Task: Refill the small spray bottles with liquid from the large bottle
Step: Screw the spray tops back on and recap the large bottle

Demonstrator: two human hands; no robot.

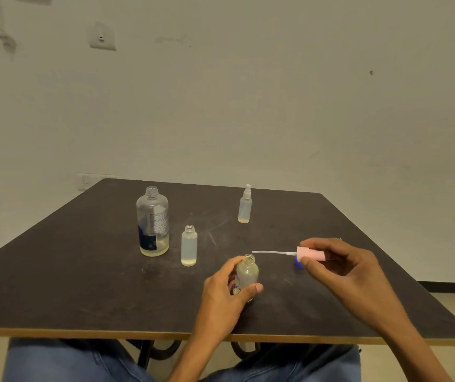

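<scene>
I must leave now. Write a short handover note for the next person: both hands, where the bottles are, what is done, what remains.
Left hand grips an open small bottle standing on the table.
Right hand pinches its pink spray top, tube pointing left above the table.
Large bottle stands uncapped at the left, little liquid in it.
Beside it, a second small bottle, open, nearly empty.
Farther back, a third bottle with its sprayer on, also low.
Done: tops off two.
Left: fill all, recap.

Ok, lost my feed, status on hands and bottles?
Left hand grips open small bottle. Right hand pinches pink sprayer, tube out. Large bottle uncapped, nearly empty. Nothing blocking.
</scene>
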